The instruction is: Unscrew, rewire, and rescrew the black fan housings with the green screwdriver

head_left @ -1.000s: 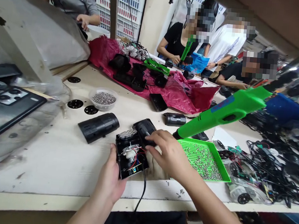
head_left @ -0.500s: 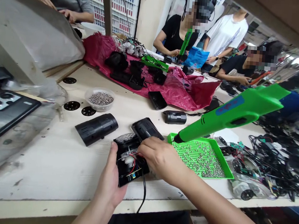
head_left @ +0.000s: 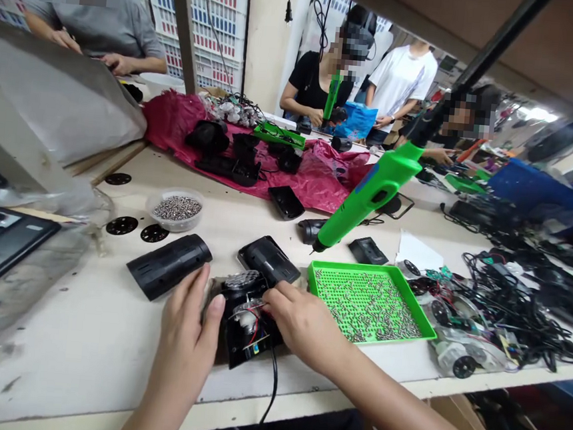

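Observation:
In the head view an opened black housing (head_left: 237, 351) lies on the bench, with a motor assembly (head_left: 247, 319), red wires and a small board inside. A black cable runs from it over the bench edge. My left hand (head_left: 189, 330) is beside the housing's left side, fingers stretched and thumb apart, holding nothing. At the right side my right hand (head_left: 307, 317) has its fingers bent in a pinch at the motor assembly; the fingertips are partly hidden. Behind lie two curved black shells, the left shell (head_left: 169, 265) and the middle shell (head_left: 270, 260).
A green screw tray (head_left: 313, 281) stands at the right, below a hanging green electric screwdriver (head_left: 363, 198). A bowl of screws (head_left: 199, 214) and black discs (head_left: 122, 225) are at the left. Tangled cables (head_left: 525, 296) cover the right. Co-workers sit beyond a pink sheet (head_left: 169, 121).
My left hand has let go of the housing's left edge and moved left, fingers now stretched. The screwdriver hangs more upright, off the tray. The view has shifted; my right hand stays at the assembly.

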A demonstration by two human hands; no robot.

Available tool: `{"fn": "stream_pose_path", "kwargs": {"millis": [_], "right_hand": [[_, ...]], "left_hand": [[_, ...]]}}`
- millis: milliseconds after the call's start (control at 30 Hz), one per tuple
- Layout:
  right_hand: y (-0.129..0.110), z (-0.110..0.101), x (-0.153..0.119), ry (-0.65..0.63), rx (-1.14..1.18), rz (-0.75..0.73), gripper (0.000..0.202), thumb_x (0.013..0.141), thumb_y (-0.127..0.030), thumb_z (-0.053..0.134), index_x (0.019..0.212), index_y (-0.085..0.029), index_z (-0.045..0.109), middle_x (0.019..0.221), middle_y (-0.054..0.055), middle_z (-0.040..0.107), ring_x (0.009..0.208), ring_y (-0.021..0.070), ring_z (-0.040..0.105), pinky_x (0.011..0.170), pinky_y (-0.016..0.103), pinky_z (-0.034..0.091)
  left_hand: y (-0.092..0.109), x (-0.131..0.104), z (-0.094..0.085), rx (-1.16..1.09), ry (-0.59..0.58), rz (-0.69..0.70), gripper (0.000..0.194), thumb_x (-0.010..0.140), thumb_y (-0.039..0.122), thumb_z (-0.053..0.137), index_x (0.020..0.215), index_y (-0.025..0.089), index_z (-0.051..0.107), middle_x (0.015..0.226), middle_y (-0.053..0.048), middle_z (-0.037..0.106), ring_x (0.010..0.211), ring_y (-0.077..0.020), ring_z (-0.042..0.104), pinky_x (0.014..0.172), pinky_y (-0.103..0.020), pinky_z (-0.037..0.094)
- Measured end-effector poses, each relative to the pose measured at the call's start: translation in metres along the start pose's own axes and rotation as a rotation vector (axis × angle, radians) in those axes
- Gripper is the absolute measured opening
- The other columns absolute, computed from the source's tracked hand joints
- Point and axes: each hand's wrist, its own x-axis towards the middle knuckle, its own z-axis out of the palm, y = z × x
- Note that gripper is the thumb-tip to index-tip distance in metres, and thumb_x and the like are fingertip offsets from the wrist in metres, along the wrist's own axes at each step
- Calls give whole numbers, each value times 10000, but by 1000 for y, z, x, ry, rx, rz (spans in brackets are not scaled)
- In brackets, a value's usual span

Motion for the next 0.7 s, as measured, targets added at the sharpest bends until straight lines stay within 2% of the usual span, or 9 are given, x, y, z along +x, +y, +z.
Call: {"fn": "stream_pose_path", "kwargs": {"millis": [100, 167, 233, 267, 300, 367, 467, 567, 700], "right_hand": [[0, 2, 0, -31, -15, 23, 123, 960, -159, 483, 923, -165, 601, 828, 31, 616, 680, 154, 586, 577, 272, 386], [1, 3, 0, -32, -5, 20, 105, 958, -187, 511, 934, -167, 612, 862, 37, 624, 711, 162, 597, 593, 277, 394], [2, 3, 0, -26, -1, 9, 108, 959, -212, 530, 915, -170, 619, 878, 38, 626, 734, 166, 602, 610, 283, 399], [2, 3, 0, -25, 0, 2, 113, 958, -218, 538, 898, -171, 621, 872, 33, 625, 737, 165, 600, 613, 284, 397], [3, 2, 0, -26, -1, -5, 118, 956, -220, 546, 878, -174, 621, 856, 26, 622, 732, 162, 595, 612, 284, 392], [5, 1, 0, -30, -4, -20, 124, 949, -212, 563, 844, -179, 620, 814, 10, 614, 707, 153, 581, 596, 284, 374], [7, 0, -1, -38, -4, -51, 136, 941, -192, 573, 813, -179, 618, 777, -3, 608, 675, 141, 560, 578, 285, 351], [8, -3, -1, -63, 3, -56, 146, 937, -161, 565, 800, -175, 616, 765, -6, 609, 656, 131, 551, 566, 281, 341], [3, -5, 2, -98, -21, -5, 148, 930, -149, 555, 798, -171, 619, 763, 6, 620, 654, 141, 572, 546, 279, 339]], "left_hand": [[-9, -7, -8, 128, -57, 130, 476, 902, 496, 491, 1345, 327, 533, 1424, -32, 530, 1318, -250, 470, 1074, -477, 426], [-10, -16, -9, 156, -101, 147, 429, 898, 464, 519, 1308, 346, 566, 1415, -13, 542, 1310, -237, 485, 882, -359, 572], [-8, -23, -8, 169, -116, 139, 402, 904, 439, 517, 1284, 331, 592, 1433, -13, 529, 1318, -233, 482, 609, -228, 594], [-7, -26, -7, 174, -117, 141, 399, 911, 426, 504, 1285, 318, 594, 1441, -19, 522, 1313, -232, 490, 530, -200, 571], [-7, -27, -6, 186, -115, 153, 401, 918, 413, 495, 1292, 306, 591, 1441, -28, 523, 1301, -233, 503, 521, -200, 571], [-6, -26, -4, 225, -110, 199, 408, 925, 388, 483, 1305, 280, 585, 1420, -50, 545, 1268, -238, 538, 669, -268, 614], [-9, -22, -3, 258, -110, 246, 415, 927, 364, 477, 1316, 260, 580, 1400, -67, 563, 1260, -246, 547, 928, -402, 561], [-12, -19, -2, 246, -119, 272, 413, 923, 357, 484, 1312, 261, 586, 1386, -65, 575, 1271, -244, 538, 1019, -434, 496], [-13, -17, -1, 224, -132, 283, 420, 919, 366, 494, 1311, 249, 589, 1388, -77, 573, 1285, -247, 524, 1058, -438, 455]]}}
